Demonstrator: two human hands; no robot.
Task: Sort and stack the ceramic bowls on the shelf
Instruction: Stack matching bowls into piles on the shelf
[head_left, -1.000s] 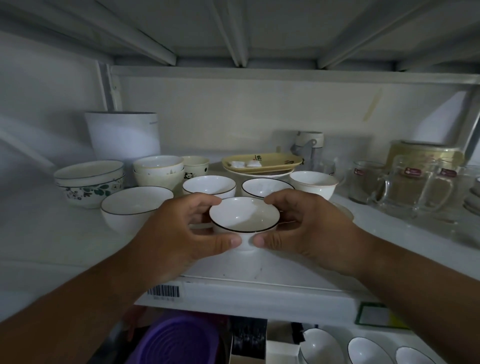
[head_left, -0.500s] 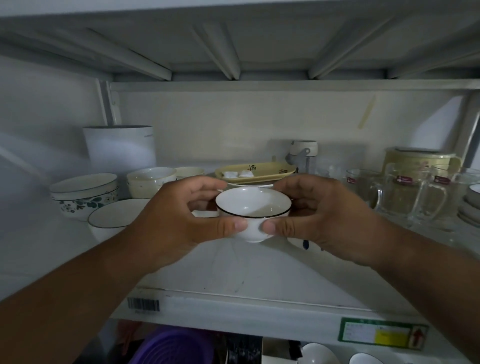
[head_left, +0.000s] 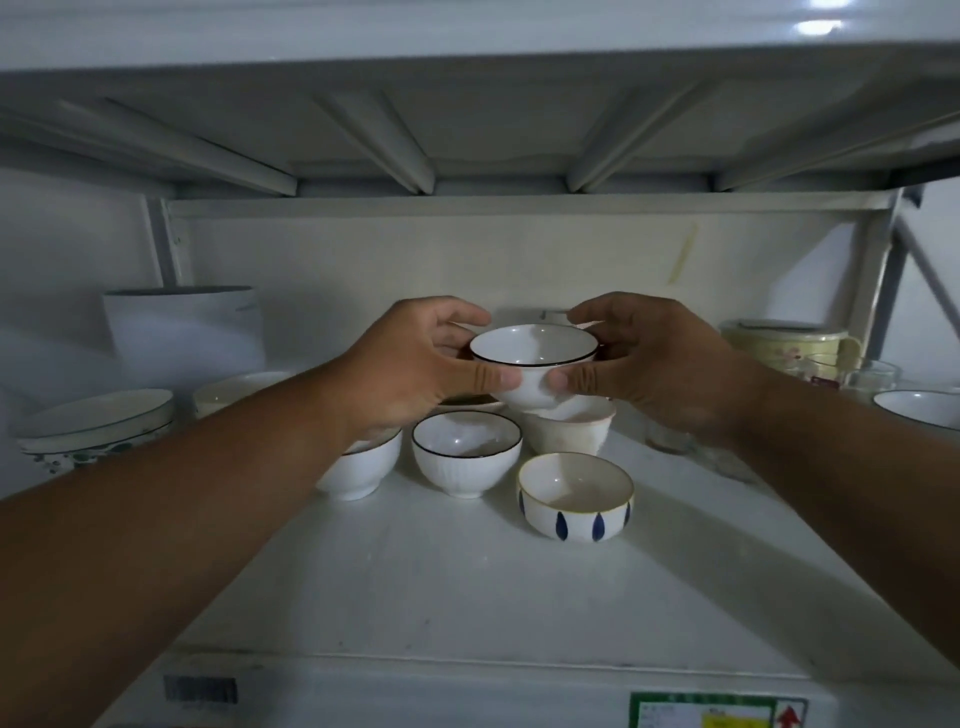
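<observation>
A small white bowl with a black rim (head_left: 532, 358) is held in the air above the shelf (head_left: 467, 587), gripped from both sides. My left hand (head_left: 415, 364) holds its left side and my right hand (head_left: 654, 364) its right side, thumbs toward me. Directly below it stands a cream bowl (head_left: 571, 431). A matching black-rimmed white bowl (head_left: 466, 454) stands just in front, and another white bowl (head_left: 358, 467) sits partly hidden under my left wrist. A bowl with blue drop marks (head_left: 575, 498) stands nearest to me.
At the left are stacked floral bowls (head_left: 93, 426), a cream bowl (head_left: 234, 395) and a tall white container (head_left: 182, 332). At the right stand a yellow lidded pot (head_left: 784, 343), glass cups (head_left: 872, 374) and a black-rimmed bowl (head_left: 919, 408). The upper shelf hangs close overhead.
Both hands have lifted the black-rimmed bowl off the shelf front and carried it farther back, above the other bowls. The camera has tilted, uncovering the bowl with blue marks.
</observation>
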